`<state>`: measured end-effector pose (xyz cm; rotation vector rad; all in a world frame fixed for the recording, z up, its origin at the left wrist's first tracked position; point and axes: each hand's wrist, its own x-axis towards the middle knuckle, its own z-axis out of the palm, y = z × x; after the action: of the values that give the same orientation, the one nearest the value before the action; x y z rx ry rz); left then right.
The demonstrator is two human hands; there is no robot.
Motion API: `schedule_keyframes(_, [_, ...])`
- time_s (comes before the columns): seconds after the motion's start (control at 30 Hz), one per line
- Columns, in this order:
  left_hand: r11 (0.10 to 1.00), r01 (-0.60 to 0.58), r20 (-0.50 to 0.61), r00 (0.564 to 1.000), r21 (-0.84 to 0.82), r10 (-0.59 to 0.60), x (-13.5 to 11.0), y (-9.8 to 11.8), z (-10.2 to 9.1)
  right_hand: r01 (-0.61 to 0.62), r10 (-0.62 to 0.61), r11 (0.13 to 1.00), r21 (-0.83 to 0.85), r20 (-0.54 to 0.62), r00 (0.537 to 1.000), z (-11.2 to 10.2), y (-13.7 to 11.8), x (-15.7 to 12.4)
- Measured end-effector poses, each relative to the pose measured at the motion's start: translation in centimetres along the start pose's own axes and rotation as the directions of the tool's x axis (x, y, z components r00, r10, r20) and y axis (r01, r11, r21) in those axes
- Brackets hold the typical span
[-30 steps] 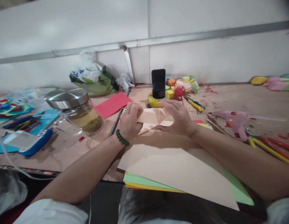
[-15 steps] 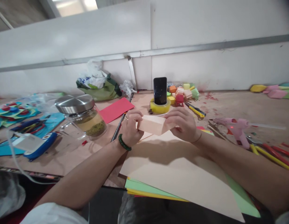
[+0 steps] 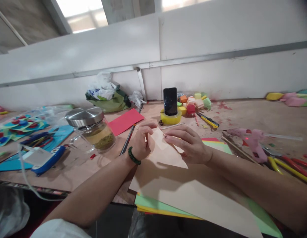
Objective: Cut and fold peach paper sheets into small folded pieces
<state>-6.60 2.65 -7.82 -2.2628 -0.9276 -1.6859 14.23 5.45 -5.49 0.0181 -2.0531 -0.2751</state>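
Observation:
A folded piece of peach paper point(image 3: 165, 153) is held above a stack of coloured paper sheets point(image 3: 193, 195) with a peach sheet on top. My left hand point(image 3: 140, 142), with a green bead bracelet at the wrist, grips the folded paper's left edge with curled fingers. My right hand point(image 3: 189, 142) lies over its upper right part, fingers pressed on the fold.
A glass jar with a steel lid point(image 3: 92, 127) stands at the left. A red card point(image 3: 125, 120) and a dark ruler point(image 3: 127, 140) lie beside it. A phone point(image 3: 170, 100) stands in a yellow tape roll. A pink glue gun point(image 3: 249, 138), pencils, cutters and coloured foam blocks point(image 3: 194, 99) are on the right.
The folded peach paper has been turned and lowered, showing a flat triangular face now. Both hands shifted slightly down with it. The camera has tilted up.

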Motion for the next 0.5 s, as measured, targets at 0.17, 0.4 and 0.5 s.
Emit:
schedule_keyframes(0.17, [0.996,-0.083,-0.018,0.996,-0.018,0.082,0.6,1.0,0.3,-0.07,0.072,0.996,0.062,-0.029,0.997,0.3,-0.7,0.1])
schedule_keyframes(0.4, [0.993,-0.115,0.052,0.992,0.017,0.114,0.9,1.4,-0.4,-0.071,0.077,0.989,0.13,-0.045,0.996,0.2,-1.0,-0.2])
schedule_keyframes(0.5, [0.996,-0.072,0.062,0.996,0.057,0.069,1.0,1.0,-0.3,-0.114,0.123,0.983,0.147,-0.053,0.991,0.2,-0.7,-0.5])
